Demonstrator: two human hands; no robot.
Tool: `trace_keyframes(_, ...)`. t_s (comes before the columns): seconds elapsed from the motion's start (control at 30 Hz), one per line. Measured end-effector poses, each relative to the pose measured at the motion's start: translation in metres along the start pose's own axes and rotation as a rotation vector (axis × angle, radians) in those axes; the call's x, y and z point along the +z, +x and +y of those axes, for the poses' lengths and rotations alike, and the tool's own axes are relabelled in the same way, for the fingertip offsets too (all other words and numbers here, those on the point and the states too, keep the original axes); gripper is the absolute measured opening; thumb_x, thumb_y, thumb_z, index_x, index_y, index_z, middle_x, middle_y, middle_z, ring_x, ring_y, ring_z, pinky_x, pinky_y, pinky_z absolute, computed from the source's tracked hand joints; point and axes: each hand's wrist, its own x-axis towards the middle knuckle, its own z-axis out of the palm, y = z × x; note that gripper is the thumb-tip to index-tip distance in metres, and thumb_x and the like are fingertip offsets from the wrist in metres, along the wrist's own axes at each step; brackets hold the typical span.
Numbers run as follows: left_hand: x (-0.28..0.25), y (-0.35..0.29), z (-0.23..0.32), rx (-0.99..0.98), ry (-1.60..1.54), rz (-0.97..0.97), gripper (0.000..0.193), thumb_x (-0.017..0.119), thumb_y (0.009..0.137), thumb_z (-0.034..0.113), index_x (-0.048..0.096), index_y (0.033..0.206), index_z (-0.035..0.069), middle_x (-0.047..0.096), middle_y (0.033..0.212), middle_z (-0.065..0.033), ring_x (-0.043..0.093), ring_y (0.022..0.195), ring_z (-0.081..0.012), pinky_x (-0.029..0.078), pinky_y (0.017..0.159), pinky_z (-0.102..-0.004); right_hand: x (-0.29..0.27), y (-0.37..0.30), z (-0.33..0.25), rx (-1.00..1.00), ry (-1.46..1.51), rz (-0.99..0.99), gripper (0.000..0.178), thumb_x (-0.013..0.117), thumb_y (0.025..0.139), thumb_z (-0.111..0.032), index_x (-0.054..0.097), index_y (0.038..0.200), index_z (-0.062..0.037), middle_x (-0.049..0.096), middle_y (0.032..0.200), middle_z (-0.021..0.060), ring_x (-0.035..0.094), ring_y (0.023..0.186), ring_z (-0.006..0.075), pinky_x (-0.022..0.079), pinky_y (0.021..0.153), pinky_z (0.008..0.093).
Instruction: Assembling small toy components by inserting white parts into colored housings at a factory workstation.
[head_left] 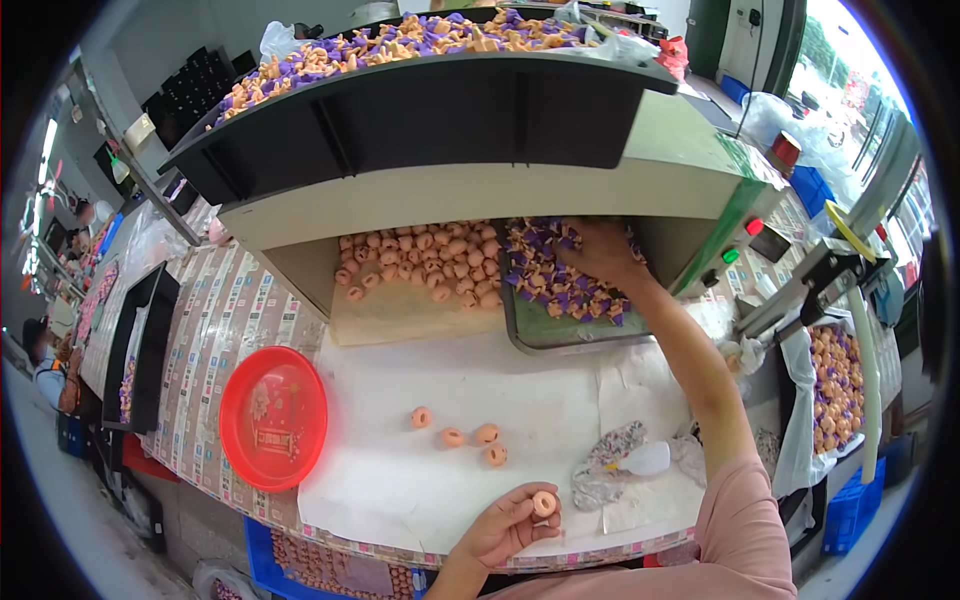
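Round peach part (pixel 544 504) is sitting in the left hand (pixel 505 530), near the table's front edge, its hole facing up. Left fingers are clamping it, thumb against fingertips, palm turned up.

Four loose peach balls (pixel 452 437) are lying just ahead on the white sheet (pixel 400 490). Cloth (pixel 605 480) and white bottle (pixel 645 459) are lying to their right.

Dark tray (pixel 516 335) is standing in the right part of the pale cabinet (pixel 480 188), front edge sticking out, and is holding many small purple-and-peach pieces (pixel 560 290). A pile of peach balls (pixel 430 250) is lying left of it on brown paper (pixel 400 328).

Right hand (pixel 600 250) is resting in the tray, back up, forearm slanting in from lower right. Fingertips are hiding among pieces; can't tell if they're gripping any.

Black bin (pixel 420 110) on top is holding a heap of purple-and-peach pieces. Red basin (pixel 240 420) is sitting left, showing gold print on its bottom. Blue crate (pixel 258 560) below the table edge is holding peach parts.
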Motion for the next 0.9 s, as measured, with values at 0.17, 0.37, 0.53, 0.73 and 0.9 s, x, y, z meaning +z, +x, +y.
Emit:
trace_keyframes(0.17,0.001,-0.014,-0.031,0.046,0.072,0.02,0.039,0.057,0.094,0.022,0.048,0.125,-0.001,0.058,0.108,-0.0132,0.062,0.097,-0.0215,0.054,0.086,-0.0337,-0.036,-0.082,-0.044,-0.004,-0.131,-0.032,0.042,0.075,0.073,-0.034,0.063,0.105,-0.0111,0.058,0.114,0.0144,0.049,0.111,0.0358,0.041,0.094,0.044)
trace_keyframes(0.37,0.005,-0.036,-0.069,0.091,0.101,-0.011,0.037,0.055,0.095,0.019,0.048,0.126,0.0,0.058,0.109,-0.0139,0.062,0.098,-0.022,0.056,0.086,-0.0357,-0.084,-0.144,-0.077,-0.024,0.028,-0.031,0.038,0.075,0.074,-0.027,0.066,0.107,-0.0113,0.061,0.11,0.0126,0.05,0.109,0.0339,0.042,0.094,0.0426)
trace_keyframes(0.53,0.013,-0.053,-0.098,0.098,0.132,-0.035,0.036,0.055,0.095,0.018,0.049,0.126,0.0,0.058,0.108,-0.0133,0.062,0.097,-0.0216,0.056,0.085,-0.0348,-0.116,-0.181,-0.102,-0.127,0.028,0.105,0.022,0.073,0.074,-0.015,0.071,0.095,-0.0087,0.065,0.098,0.0077,0.056,0.094,0.0281,0.045,0.086,0.0378)
trace_keyframes(0.73,0.012,-0.067,-0.122,0.185,0.146,-0.013,0.037,0.056,0.094,0.018,0.048,0.126,0.001,0.059,0.109,-0.0124,0.062,0.096,-0.0199,0.057,0.085,-0.0317,-0.167,-0.243,-0.179,0.091,0.326,0.06,0.021,0.072,0.079,-0.011,0.07,0.099,-0.0072,0.064,0.092,0.0053,0.058,0.076,0.0172,0.048,0.071,0.029)
trace_keyframes(0.9,0.021,-0.06,-0.138,0.285,0.279,0.068,0.037,0.055,0.095,0.016,0.046,0.128,0.001,0.059,0.111,-0.0113,0.063,0.094,-0.017,0.056,0.084,-0.0289,-0.175,-0.328,-0.222,0.577,1.043,-0.226,0.025,0.068,0.086,-0.008,0.065,0.11,-0.0011,0.065,0.098,0.0045,0.06,0.076,0.0088,0.051,0.068,0.0233)
